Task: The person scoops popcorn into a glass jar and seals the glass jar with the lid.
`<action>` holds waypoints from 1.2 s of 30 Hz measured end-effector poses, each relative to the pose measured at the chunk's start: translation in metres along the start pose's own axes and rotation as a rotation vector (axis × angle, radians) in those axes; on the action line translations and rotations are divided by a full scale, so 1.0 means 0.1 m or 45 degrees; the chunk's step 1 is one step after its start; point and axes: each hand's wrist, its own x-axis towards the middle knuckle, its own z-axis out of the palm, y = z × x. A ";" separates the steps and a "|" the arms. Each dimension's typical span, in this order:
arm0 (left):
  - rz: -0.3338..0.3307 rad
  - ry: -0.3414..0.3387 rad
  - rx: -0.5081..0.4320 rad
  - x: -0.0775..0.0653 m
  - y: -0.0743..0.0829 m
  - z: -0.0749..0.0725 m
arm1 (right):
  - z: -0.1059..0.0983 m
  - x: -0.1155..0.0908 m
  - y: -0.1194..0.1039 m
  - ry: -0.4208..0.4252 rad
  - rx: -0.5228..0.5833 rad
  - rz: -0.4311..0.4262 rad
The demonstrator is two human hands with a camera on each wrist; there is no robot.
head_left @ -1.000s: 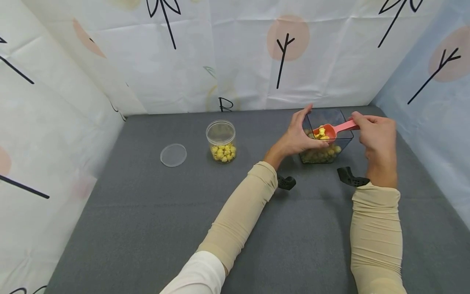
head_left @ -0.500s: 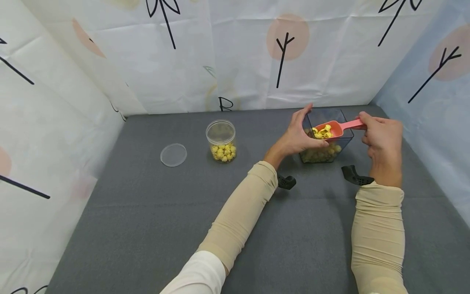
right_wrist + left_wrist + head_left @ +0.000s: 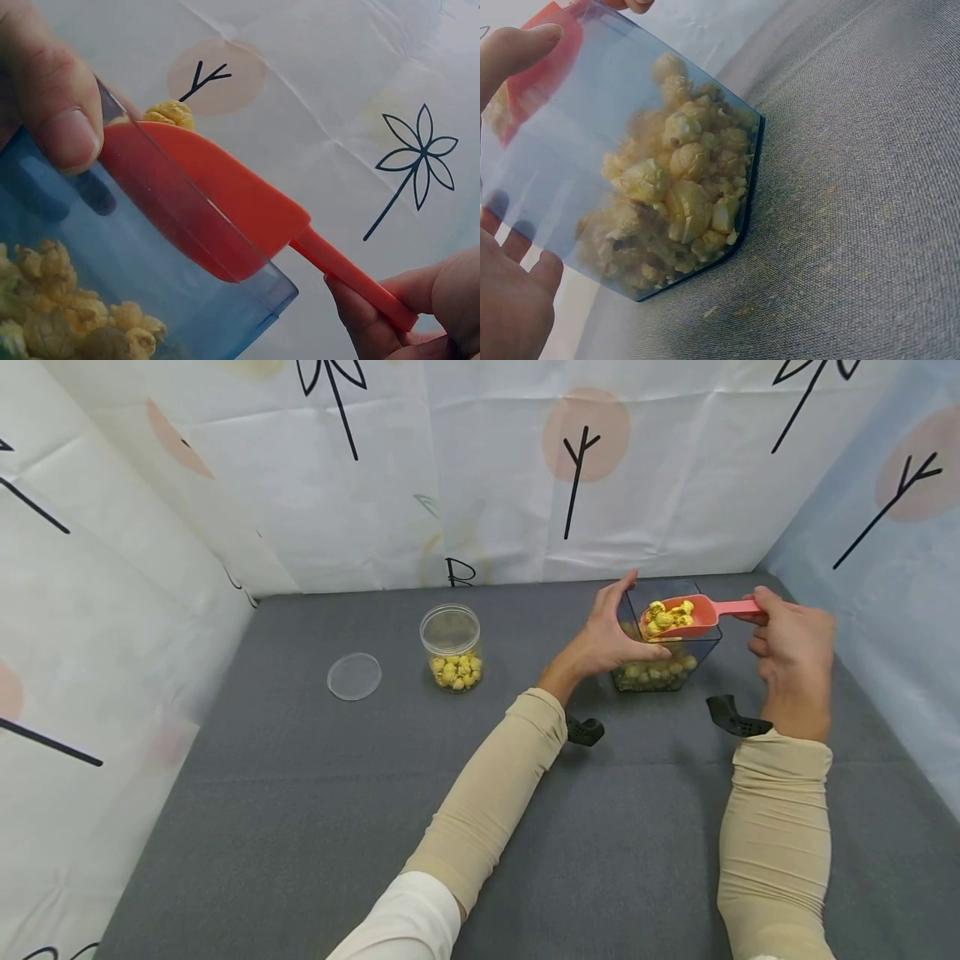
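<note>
My right hand [image 3: 797, 639] pinches the handle of a coral-red scoop [image 3: 703, 615] heaped with yellow popcorn [image 3: 664, 618]. The scoop's bowl is at the mouth of a clear, square-sided container [image 3: 651, 675], partly inside its rim as the right wrist view shows. Popcorn [image 3: 686, 161] fills the lower part of this container. My left hand [image 3: 604, 639] grips the container from its left side, thumb over the near wall and fingers at the back left. In the left wrist view the container appears tilted, though that camera itself is turned.
A round clear jar [image 3: 451, 647], partly filled with popcorn, stands open left of my hands. Left of it a clear round lid [image 3: 354, 677] lies flat on the grey tablecloth [image 3: 315, 827]. A patterned white backdrop [image 3: 495, 468] rises behind the table.
My right hand has moved a little to the right and raised the scoop, which now shows more popcorn and sits higher at the container's mouth. My left hand and the container stay put.
</note>
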 end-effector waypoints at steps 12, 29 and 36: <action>-0.042 -0.024 0.066 -0.01 0.06 -0.05 | 0.01 -0.03 -0.04 0.063 0.142 -0.038; -0.088 -0.059 0.193 -0.09 0.23 -0.13 | 0.05 -0.13 -0.08 0.016 0.243 -0.061; -0.037 -0.028 0.199 -0.15 0.26 -0.28 | 0.08 -0.15 -0.07 -0.020 0.267 -0.071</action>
